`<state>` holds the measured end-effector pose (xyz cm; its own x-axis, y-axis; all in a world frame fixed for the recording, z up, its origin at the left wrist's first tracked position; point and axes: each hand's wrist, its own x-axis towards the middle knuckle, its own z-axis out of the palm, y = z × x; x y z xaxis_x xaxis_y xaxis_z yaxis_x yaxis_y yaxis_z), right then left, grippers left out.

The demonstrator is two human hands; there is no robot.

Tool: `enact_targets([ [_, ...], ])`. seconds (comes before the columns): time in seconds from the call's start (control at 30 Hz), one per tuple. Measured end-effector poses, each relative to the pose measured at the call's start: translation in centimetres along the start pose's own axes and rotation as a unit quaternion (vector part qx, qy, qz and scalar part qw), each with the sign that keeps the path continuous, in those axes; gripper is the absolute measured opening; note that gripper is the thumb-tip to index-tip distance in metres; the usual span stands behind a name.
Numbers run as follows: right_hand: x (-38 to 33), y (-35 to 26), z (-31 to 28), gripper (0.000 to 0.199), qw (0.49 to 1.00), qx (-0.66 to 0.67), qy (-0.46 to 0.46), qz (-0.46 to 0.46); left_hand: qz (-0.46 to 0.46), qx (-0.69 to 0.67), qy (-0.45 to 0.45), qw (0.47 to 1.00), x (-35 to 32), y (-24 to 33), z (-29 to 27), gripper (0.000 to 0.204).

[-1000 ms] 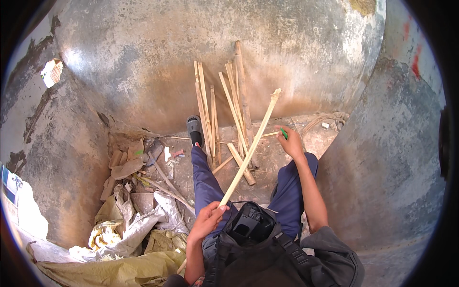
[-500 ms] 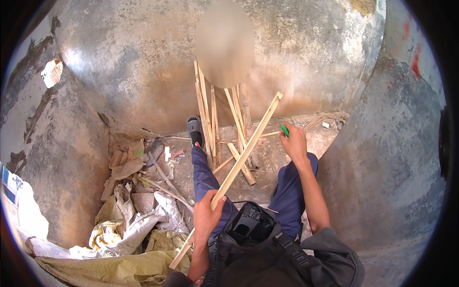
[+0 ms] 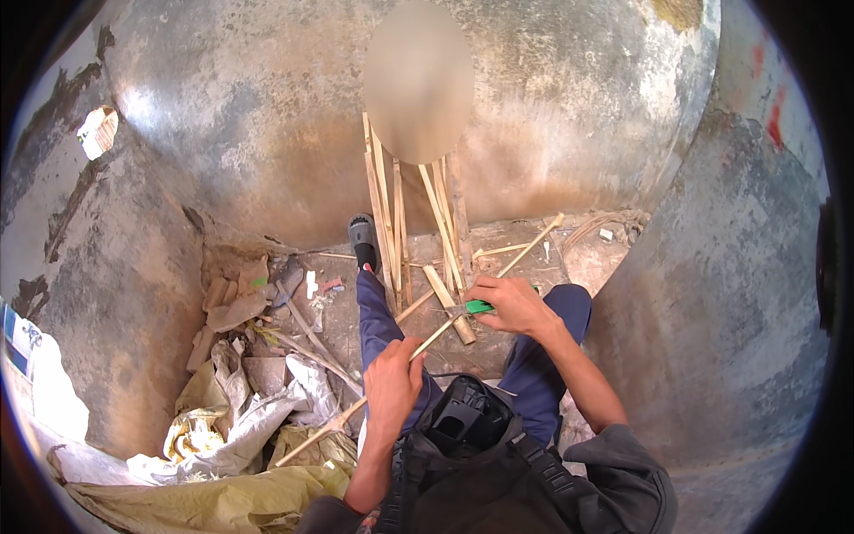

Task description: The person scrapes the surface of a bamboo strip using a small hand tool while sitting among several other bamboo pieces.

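Note:
My left hand (image 3: 391, 378) is closed round the lower part of a long, pale bamboo strip (image 3: 525, 251). The strip runs slantwise across my lap, from lower left to upper right, and shows its narrow edge; a knot stands out below the hand. In my right hand (image 3: 514, 305) is a green-handled knife (image 3: 479, 306), gripped with the fingers curled over it. Its blade lies at the strip just ahead of my left hand; whether it bites into the edge is too small to tell.
Several bamboo strips (image 3: 382, 205) lean on the curved, stained wall (image 3: 294, 178). A short bamboo piece (image 3: 445, 298) lies on the floor between my legs. Crumpled sacks (image 3: 258, 436) and scraps are heaped at left; a coil (image 3: 596, 222) lies at far right.
My right hand has come down and left, bringing the knife onto the bamboo strip. The strip has been turned from its broad face to its edge, its far end dropping to the right.

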<state>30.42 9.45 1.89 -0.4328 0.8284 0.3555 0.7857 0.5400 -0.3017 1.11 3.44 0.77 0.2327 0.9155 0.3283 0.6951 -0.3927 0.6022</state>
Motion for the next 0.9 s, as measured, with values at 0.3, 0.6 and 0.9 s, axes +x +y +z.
enact_targets([
  [0.3, -0.3, 2.8, -1.2, 0.022, 0.989, -0.008, 0.149, -0.006, 0.080, 0.009, 0.073, 0.994, 0.2, 2.9, -5.9, 0.071],
  [0.6, -1.0, 5.4, -6.9, 0.027, 0.980, 0.017, 0.193, 0.049, -0.007, 0.115, -0.018, 0.993, -3.5, -2.1, -14.5, 0.079],
  [0.9, -0.4, 2.2, -6.2, 0.042, 0.932, -0.044, 0.337, 0.128, -0.085, -0.036, -0.104, 0.990, -2.8, -5.9, -8.4, 0.044],
])
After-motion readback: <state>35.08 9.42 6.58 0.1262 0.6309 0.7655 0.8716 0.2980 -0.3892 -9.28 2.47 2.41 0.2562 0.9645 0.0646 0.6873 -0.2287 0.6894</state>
